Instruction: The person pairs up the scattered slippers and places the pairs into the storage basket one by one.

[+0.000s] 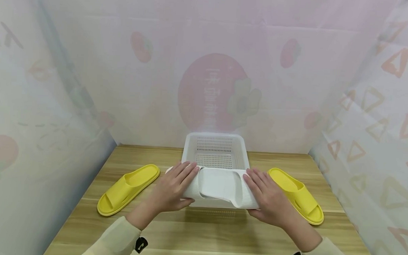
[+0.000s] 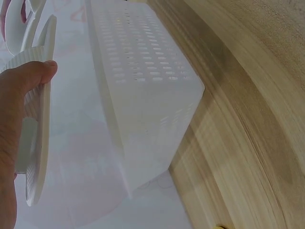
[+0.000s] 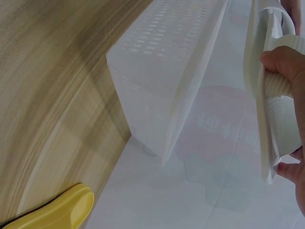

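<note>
White slippers [image 1: 219,182]: lifted, pinched between thumbs and fingers of left hand [image 1: 174,188] and right hand [image 1: 270,199]; handling seemingly midway, release not yet made. White basket [image 2: 150,107]: below and beyond fingers. Yellow slippers [image 1: 121,190]: on table [image 1: 213,234], either side of fingers, ungripped.

Light is soft and diffuse; faint shadows darken the table [image 1: 203,234] in front of the basket [image 1: 215,135]. The backdrop [image 1: 158,88] behind it looks hazy. Duller wrist views bend the table's grain beside the basket.
</note>
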Demonstrator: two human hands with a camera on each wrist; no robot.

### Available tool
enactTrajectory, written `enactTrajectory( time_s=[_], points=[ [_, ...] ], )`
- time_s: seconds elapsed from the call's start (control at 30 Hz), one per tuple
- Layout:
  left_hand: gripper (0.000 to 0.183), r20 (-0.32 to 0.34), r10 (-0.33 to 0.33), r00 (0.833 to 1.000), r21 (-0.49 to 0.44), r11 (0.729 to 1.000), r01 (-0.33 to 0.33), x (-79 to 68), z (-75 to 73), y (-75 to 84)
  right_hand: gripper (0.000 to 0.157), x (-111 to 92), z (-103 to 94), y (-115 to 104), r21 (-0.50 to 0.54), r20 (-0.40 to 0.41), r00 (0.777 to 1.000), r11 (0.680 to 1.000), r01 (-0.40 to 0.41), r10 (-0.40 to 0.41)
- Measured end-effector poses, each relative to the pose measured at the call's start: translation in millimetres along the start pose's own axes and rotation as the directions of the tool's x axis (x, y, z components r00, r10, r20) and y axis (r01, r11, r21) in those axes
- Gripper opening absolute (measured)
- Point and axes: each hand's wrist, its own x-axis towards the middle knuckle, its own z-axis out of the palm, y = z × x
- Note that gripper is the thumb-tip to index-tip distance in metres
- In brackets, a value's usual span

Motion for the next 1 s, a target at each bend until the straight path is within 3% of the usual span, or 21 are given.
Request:
enactTrajectory(
  time_s=[0.43, 1.0],
  points=[
    [0.105, -0.015, -0.005, 1.0, -0.017, 1.0, 0.005, 1.7, 5.6, 3.7, 0.104, 4, 4.7, -5, 0.019, 0.037, 0.999, 1.0, -0.02, 0.019],
    [0.105, -0.018, 0.008, 1.0, -0.023, 1.0, -0.009, 4.0, 7.0, 5.5, 0.112, 9, 11.3, -9, -0.023, 0.004, 1.0, 1.0, 0.013, -0.013]
  ],
)
